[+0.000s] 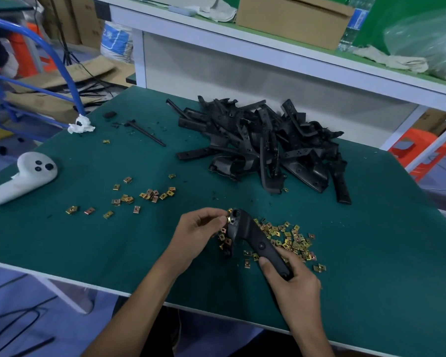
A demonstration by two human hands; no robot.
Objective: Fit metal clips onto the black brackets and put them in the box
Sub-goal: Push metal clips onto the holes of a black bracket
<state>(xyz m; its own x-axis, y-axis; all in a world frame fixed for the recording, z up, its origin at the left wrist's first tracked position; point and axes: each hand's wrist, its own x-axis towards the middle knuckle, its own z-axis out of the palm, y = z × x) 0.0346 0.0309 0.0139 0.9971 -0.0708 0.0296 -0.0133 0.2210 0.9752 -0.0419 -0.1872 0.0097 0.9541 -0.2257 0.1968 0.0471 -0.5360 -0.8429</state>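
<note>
My right hand (291, 274) grips the lower end of a bent black bracket (252, 235) just above the green table. At the bracket's upper end, my left hand (198, 228) pinches a small gold metal clip (228, 219) against its edge. Many loose metal clips (294, 240) lie scattered under and to the right of the bracket. More clips (150, 195) lie spread to the left. A large pile of black brackets (265, 148) sits at the back of the table.
A white handheld controller (23, 176) lies at the table's left edge. A thin black rod (147, 132) and crumpled white tissue (81, 126) lie at the back left. A cardboard box (294, 19) stands on the shelf behind. A blue metal frame (49, 52) stands left.
</note>
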